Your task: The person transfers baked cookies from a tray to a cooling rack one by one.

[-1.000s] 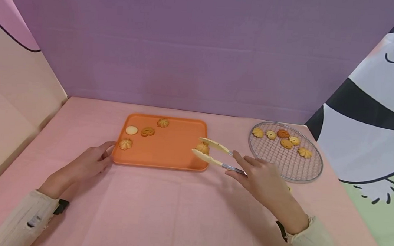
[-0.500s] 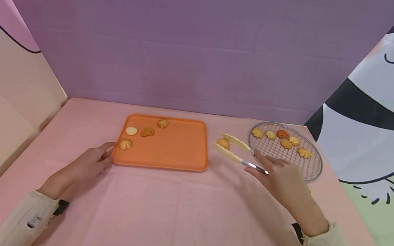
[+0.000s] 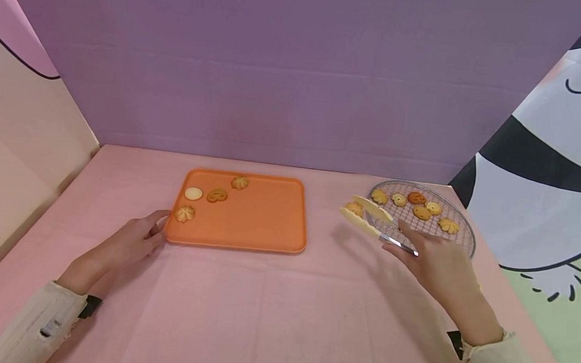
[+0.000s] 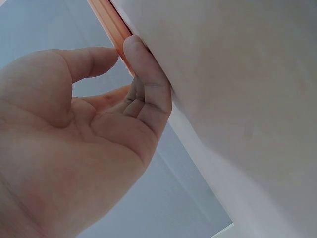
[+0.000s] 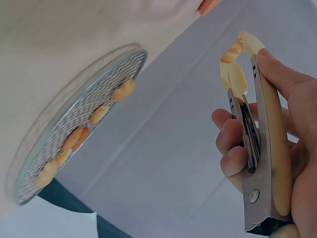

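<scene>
Steel-and-cream tongs w/ scalloped tips (image 5: 274, 134) are gripped in R hand (image 3: 441, 266), thumb on one arm, fingers round the other. Btwn the tips: 1 golden ridged cookie (image 3: 354, 208), clamped & held above the pink cloth-covered table (image 3: 264, 311), past R end of the orange rectangular tray (image 3: 254, 218), near L rim of the round wire-mesh rack (image 3: 467, 234).

L hand (image 3: 128, 244) pinches tray's L rim, thumb + fingertip either side. Hands well apart.

On tray, 4 pcs: ridged cookie at back (image 3: 239, 182), pale round one (image 3: 193, 194) L, brown pretzel-shaped one (image 3: 217, 195) just beside it, ridged cookie at front L (image 3: 184, 214).

Rack has 6 pcs in view, incl. orange-brown pretzel-shaped one (image 3: 416, 198) & ridged cookie at R (image 3: 448, 225). Purple backdrop (image 3: 295, 83) behind; panda print (image 3: 552, 173) at R.
</scene>
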A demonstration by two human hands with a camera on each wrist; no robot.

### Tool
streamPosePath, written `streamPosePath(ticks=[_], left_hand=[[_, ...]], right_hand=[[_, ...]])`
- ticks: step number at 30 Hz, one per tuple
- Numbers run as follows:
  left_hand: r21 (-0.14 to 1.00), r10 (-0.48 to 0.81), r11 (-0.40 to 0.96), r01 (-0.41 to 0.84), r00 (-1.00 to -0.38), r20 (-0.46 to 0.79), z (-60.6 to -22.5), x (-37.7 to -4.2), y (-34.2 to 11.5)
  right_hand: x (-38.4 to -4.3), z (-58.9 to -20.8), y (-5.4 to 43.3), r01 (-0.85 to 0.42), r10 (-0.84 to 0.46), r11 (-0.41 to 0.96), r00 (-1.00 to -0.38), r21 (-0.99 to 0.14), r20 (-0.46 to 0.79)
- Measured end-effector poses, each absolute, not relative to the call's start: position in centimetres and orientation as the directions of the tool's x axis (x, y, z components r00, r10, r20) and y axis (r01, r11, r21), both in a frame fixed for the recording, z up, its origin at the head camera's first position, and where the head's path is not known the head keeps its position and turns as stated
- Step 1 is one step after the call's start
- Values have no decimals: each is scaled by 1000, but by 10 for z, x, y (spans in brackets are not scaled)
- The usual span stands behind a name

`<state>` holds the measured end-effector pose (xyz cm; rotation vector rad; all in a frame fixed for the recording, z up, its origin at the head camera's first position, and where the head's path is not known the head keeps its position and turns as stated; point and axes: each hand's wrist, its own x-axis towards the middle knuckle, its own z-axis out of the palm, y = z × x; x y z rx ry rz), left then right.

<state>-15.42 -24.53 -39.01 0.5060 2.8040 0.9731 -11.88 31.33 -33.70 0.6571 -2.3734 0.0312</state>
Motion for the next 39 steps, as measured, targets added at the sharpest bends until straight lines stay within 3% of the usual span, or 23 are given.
streamPosePath(ticks=[9,24,39], left_hand=[[628,355,730,269,-935,-12,-391,-155,-246],[611,358,738,287,-934,6,-392,-156,-247],[614,360,735,289,-933,8,-392,-155,-246]], right_hand=[[-128,-344,337,-411,-411,900,-686,147,601],[-142,-353,360,-263,-260,963,-866,55,428],[-161,-363,369,-259,-243,966,-869,23,430]])
